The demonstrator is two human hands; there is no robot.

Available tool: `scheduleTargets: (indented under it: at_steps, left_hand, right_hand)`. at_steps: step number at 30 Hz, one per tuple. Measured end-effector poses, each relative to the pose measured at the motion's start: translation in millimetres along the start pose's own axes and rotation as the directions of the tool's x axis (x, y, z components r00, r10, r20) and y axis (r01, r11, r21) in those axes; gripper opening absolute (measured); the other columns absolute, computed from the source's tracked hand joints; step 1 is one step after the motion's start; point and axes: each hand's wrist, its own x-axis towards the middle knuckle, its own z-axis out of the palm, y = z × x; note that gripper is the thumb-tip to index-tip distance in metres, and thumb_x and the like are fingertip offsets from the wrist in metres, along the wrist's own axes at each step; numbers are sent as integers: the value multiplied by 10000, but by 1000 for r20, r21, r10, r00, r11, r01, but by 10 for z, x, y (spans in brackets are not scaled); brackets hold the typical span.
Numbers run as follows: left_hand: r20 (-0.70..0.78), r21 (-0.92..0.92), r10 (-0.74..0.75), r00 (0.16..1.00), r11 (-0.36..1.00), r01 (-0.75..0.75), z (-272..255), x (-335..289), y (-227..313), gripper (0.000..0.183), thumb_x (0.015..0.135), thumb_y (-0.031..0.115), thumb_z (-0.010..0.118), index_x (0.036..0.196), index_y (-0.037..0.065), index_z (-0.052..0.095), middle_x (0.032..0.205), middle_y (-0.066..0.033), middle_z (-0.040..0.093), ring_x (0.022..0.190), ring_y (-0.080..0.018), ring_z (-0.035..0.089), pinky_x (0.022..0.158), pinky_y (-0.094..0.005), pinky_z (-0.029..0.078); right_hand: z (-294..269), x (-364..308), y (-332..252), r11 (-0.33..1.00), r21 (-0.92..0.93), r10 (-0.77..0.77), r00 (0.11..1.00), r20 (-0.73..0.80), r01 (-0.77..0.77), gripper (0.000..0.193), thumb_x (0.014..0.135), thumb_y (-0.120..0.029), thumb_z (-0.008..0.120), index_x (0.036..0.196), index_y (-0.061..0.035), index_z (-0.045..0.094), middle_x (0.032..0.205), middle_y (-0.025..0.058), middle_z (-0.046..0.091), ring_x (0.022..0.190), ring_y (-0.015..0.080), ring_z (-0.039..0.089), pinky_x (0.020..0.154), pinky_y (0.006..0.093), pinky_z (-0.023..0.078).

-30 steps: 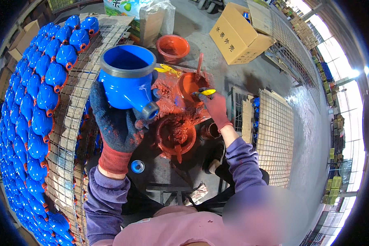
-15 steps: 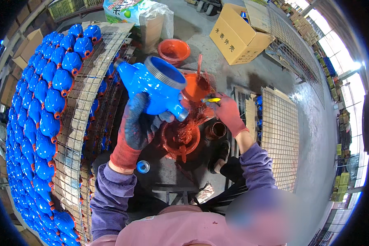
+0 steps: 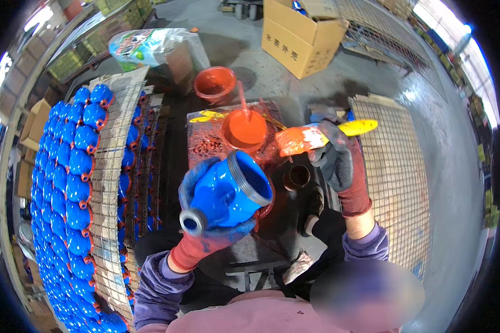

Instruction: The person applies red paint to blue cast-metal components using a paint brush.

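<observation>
My left hand (image 3: pixel 208 241), in a red glove with dark, paint-stained fingers, is wrapped round a blue metal housing (image 3: pixel 222 191). The housing is tilted: its wide threaded mouth faces up and right, and a small round side port points toward me at lower left. In a matching glove, my right hand (image 3: pixel 337 158) grips a paintbrush (image 3: pixel 301 141) by its yellow handle. Its wide head is coated in orange-red paint and points left, apart from the housing. An orange-red paint bowl (image 3: pixel 243 132) with a stick in it stands beyond the housing.
Glossy blue housings with red ends (image 3: pixel 79 191) fill a mesh rack at left. Yellow-handled brushes (image 3: pixel 207 116) lie by the bowl. Around stand a red basin (image 3: pixel 212 83), a dark paint can (image 3: pixel 296 177), a cardboard box (image 3: pixel 297 44), a plastic bag (image 3: pixel 141 49) and a mesh panel (image 3: pixel 397 188).
The housing has come lower and turned, swinging its small port toward me. My right hand has moved right and turned, bringing the brush head into plain sight. The whole view has shifted.
</observation>
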Motion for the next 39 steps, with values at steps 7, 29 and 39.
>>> scheduleTargets:
  at_steps: [7,29,39]
  left_hand:
    - [44,79,16,999,997,-20,280,-123,-15,942,578,259,908,1343,93,384,1285,-208,486,1152,-356,547,986,-463,444]
    - [253,215,323,912,901,-378,352,-1,-140,1003,532,286,926,1351,57,395,1306,-215,475,1186,-416,490,976,-500,430]
    - [74,-268,-298,952,913,307,280,39,-65,1009,556,97,889,1393,54,327,1344,-105,437,1223,-226,481,1010,-392,440]
  right_hand:
    - [333,-46,-261,678,-733,-139,989,-58,52,270,913,-231,620,913,31,684,762,28,659,605,67,570,509,220,439]
    - [596,-399,-542,248,-763,-355,789,501,596,212,750,-143,702,943,-62,666,861,68,655,697,203,639,620,319,515]
    - [459,-607,-377,31,-622,-295,602,742,782,401,604,-262,767,969,-186,620,930,130,672,773,248,654,684,379,508]
